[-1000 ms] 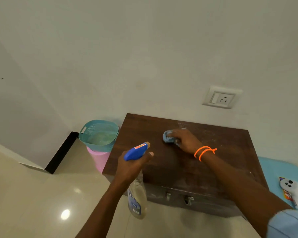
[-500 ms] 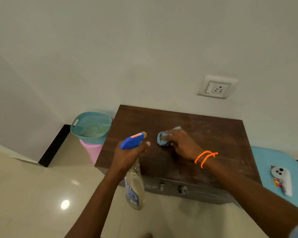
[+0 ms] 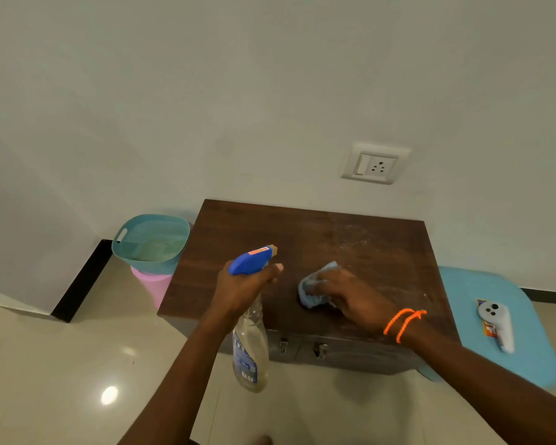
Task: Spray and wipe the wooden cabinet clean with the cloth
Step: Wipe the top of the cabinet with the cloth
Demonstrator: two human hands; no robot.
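Head view: a pale dusty patch is seen on the right rear of the wooden cabinet [image 3: 302, 239], so that area could be missed if wiping is kept near the middle. The spray bottle [image 3: 249, 332] is gripped by the closed left hand [image 3: 243, 292] over the cabinet's front edge; an unaimed squirt could reach the floor. The blue cloth [image 3: 313, 285], bunched mid-top, is pressed down by the right hand [image 3: 353, 298], fingers partly curled over it.

Crumpled blue cloth [image 3: 313, 289] lies on dusty dark wooden cabinet [image 3: 302, 245].
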